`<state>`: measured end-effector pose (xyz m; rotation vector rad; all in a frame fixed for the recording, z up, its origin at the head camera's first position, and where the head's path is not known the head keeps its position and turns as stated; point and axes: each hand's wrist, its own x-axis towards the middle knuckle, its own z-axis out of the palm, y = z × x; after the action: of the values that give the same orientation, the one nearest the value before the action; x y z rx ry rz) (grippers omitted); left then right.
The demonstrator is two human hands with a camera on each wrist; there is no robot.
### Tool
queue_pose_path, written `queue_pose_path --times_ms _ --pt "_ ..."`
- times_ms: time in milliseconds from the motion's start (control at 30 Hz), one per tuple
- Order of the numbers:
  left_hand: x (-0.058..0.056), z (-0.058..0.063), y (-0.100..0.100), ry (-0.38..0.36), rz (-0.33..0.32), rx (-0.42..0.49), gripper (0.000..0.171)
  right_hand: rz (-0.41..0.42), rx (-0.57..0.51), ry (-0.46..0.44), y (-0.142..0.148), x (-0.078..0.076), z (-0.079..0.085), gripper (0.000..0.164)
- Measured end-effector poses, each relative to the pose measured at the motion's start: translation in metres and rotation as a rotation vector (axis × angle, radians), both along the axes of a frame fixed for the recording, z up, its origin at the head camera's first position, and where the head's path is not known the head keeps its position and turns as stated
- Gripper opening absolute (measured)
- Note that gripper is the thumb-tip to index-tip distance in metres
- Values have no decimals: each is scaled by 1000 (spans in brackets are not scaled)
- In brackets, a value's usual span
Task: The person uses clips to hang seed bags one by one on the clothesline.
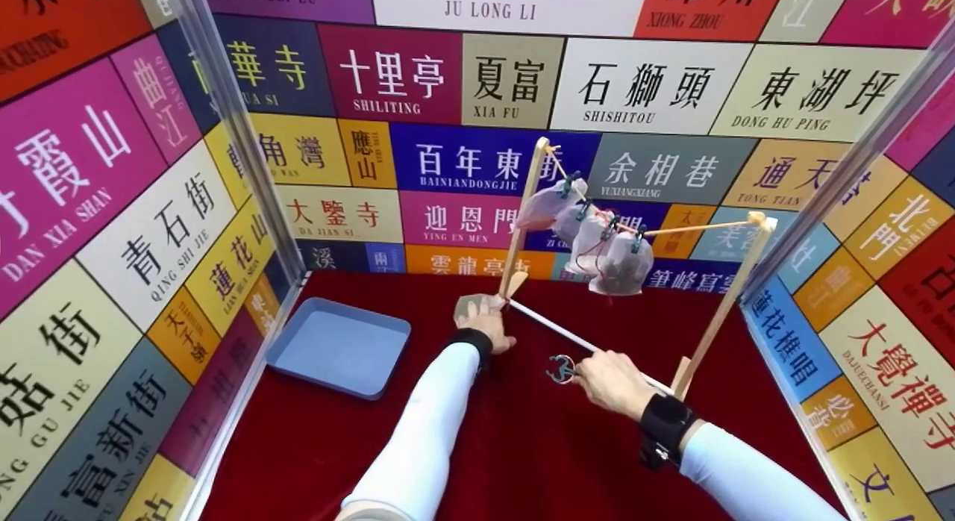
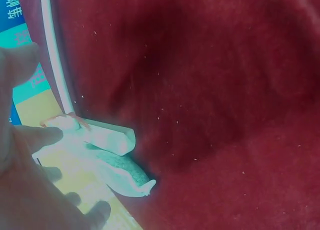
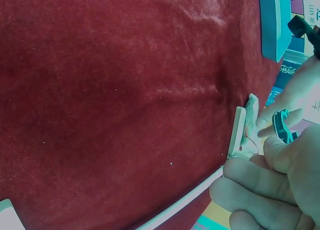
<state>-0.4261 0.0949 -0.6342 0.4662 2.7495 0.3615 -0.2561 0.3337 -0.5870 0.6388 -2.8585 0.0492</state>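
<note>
My left hand (image 1: 486,327) reaches to a small whitish mesh bag (image 2: 122,172) beside the foot of the left wooden post (image 1: 524,215). Its fingers are spread and fairly straight, with a fingertip over the bag's gathered end; firm contact cannot be made out. In my right hand (image 1: 615,383), thumb and fingers pinch a dark green clip with a metal ring (image 1: 561,369), above the white rod (image 1: 552,323) that joins the two posts. Several similar bags (image 1: 625,266) hang from green clips on an orange cord (image 1: 690,228) strung between the post tops.
On the left of the dark red cloth (image 1: 515,461) lies a shallow blue tray (image 1: 339,345). The right wooden post (image 1: 724,304) stands beyond my right hand. Panels with colourful place-name signs (image 1: 477,163) enclose the back and both sides.
</note>
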Motion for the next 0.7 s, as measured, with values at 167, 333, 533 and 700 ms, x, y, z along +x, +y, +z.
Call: queue_pose_path --times_ms 167,333,533,700 --pt "-6 -20 -8 -16 44 32 89 12 0 -21 3 5 -1 30" --pt "-2 -33 -8 -57 9 24 82 11 -15 -38 9 14 -8 32" --pt "-2 -12 -16 154 20 123 66 14 -28 -39 9 5 0 34" --pt "-11 9 -15 444 193 380 24 -38 -44 -56 17 -9 28 29"
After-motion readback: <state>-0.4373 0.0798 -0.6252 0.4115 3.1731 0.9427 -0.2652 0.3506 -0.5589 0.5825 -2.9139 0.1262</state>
